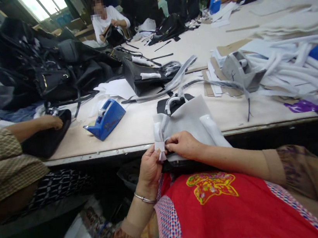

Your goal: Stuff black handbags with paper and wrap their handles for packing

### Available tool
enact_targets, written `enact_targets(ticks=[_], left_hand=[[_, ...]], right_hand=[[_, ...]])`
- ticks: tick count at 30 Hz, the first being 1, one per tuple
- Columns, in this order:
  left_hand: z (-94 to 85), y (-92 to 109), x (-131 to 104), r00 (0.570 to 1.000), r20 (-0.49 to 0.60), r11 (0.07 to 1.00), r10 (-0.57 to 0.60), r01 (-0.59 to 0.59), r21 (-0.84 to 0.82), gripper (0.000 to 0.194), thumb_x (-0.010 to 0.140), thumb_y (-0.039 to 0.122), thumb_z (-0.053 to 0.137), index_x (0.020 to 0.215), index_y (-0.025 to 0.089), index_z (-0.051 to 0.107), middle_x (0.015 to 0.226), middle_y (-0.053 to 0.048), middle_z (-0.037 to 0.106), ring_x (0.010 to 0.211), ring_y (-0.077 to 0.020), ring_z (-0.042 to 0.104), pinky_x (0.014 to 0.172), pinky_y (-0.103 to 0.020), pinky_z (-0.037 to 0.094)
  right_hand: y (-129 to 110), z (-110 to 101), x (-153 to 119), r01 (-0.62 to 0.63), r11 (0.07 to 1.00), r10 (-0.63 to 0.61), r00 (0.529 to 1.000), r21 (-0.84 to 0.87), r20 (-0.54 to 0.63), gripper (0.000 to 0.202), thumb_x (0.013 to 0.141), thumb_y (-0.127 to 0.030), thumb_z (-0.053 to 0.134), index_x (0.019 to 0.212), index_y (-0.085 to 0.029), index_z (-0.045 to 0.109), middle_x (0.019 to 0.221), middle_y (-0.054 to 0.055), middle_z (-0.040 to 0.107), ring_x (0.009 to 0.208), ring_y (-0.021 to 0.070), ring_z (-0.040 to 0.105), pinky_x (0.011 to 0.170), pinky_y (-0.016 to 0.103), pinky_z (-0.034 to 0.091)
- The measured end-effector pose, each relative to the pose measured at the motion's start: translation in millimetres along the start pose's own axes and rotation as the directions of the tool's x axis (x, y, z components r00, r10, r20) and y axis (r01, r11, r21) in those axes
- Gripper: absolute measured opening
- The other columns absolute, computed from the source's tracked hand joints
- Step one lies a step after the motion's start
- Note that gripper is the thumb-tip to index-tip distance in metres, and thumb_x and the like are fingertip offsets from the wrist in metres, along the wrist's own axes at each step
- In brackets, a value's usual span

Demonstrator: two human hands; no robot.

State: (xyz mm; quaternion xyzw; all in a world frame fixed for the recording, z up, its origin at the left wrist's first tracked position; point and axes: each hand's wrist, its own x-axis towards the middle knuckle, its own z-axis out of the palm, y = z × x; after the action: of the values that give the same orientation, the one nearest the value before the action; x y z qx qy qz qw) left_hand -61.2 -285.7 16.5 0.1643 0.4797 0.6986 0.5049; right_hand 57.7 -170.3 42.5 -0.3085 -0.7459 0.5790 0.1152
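Note:
A black bag [177, 166] lies at the table's front edge in front of my body, largely covered by a white sheet [190, 120]. Its handle [171, 102] is wrapped in clear plastic and white material. At the bag's left side, my left hand [149, 167] is closed, thumb and fingers pinching a white wrapping strip [158, 136]. My right hand [185, 145] pinches the same strip's right edge, its fingertips close to the left thumb. Another white wrapped piece [211, 125] lies along the bag's right side.
A blue tape dispenser [106, 118] stands left of the bag, a grey one [240, 71] to the right beside piled white strips [292, 66]. Black bags [53, 70] heap up at far left. A co-worker's hand [51, 122] rests on a black piece nearby; other people work across the table.

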Motion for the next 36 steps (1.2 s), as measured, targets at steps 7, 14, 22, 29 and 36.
enact_targets(ticks=[7, 14, 22, 29, 36], left_hand=[[0.1, -1, 2, 1.0, -0.016, 1.0, -0.02, 0.02, -0.01, 0.032, 0.073, 0.03, 0.082, 0.097, 0.012, 0.071, 0.074, -0.002, 0.067, 0.067, -0.0094, 0.059, 0.066, -0.02, 0.045], [-0.3, -6, 1, 1.0, 0.014, 0.997, 0.023, -0.024, 0.079, 0.029, 0.082, 0.033, 0.075, 0.104, 0.014, 0.071, 0.083, -0.003, 0.07, 0.069, -0.011, 0.059, 0.068, -0.022, 0.044], [-0.5, -8, -2, 0.991, 0.109, 0.943, 0.078, -0.109, 0.313, 0.04, 0.091, 0.035, 0.064, 0.126, 0.016, 0.065, 0.101, -0.007, 0.072, 0.085, -0.0177, 0.063, 0.079, -0.028, 0.048], [12.3, 4, -13, 0.964, 0.13, 0.78, 0.232, -0.264, 0.568, 0.033, 0.095, 0.034, 0.056, 0.122, 0.017, 0.066, 0.105, -0.006, 0.071, 0.093, -0.0195, 0.062, 0.083, -0.028, 0.048], [8.0, -2, -14, 0.973, 0.099, 0.82, 0.209, -0.229, 0.524, 0.07, 0.09, 0.03, 0.061, 0.15, 0.012, 0.032, 0.109, -0.012, 0.072, 0.091, -0.021, 0.067, 0.082, -0.032, 0.053]], right_hand=[[-4, 1, 2, 0.026, 0.997, -0.029, 0.999, -0.079, -0.04, 0.022, 0.079, -0.015, 0.056, 0.073, -0.015, 0.077, 0.07, 0.002, 0.074, 0.063, 0.014, 0.063, 0.06, 0.023, 0.042], [2, 1, 9, -0.048, 0.998, 0.047, 0.999, -0.029, -0.024, 0.02, 0.075, -0.013, 0.058, 0.071, -0.016, 0.077, 0.066, 0.0, 0.073, 0.062, 0.0136, 0.063, 0.059, 0.021, 0.042], [4, -4, 15, -0.173, 0.985, 0.173, 0.983, 0.008, -0.067, 0.014, 0.065, -0.012, 0.06, 0.052, -0.016, 0.062, 0.048, 0.0, 0.056, 0.051, 0.0125, 0.049, 0.05, 0.024, 0.032], [-5, -10, -17, -0.398, 0.731, 0.211, 0.904, 0.555, 0.372, 0.012, 0.076, -0.024, 0.058, 0.08, -0.021, 0.047, 0.049, -0.012, 0.028, 0.04, 0.0059, 0.013, 0.034, 0.016, 0.016], [11, -3, -23, -0.605, 0.232, -0.076, 0.77, 0.762, 0.634, 0.043, 0.086, -0.024, 0.063, 0.063, -0.02, 0.027, 0.046, -0.012, 0.023, 0.038, 0.003, 0.01, 0.031, 0.01, 0.021]])
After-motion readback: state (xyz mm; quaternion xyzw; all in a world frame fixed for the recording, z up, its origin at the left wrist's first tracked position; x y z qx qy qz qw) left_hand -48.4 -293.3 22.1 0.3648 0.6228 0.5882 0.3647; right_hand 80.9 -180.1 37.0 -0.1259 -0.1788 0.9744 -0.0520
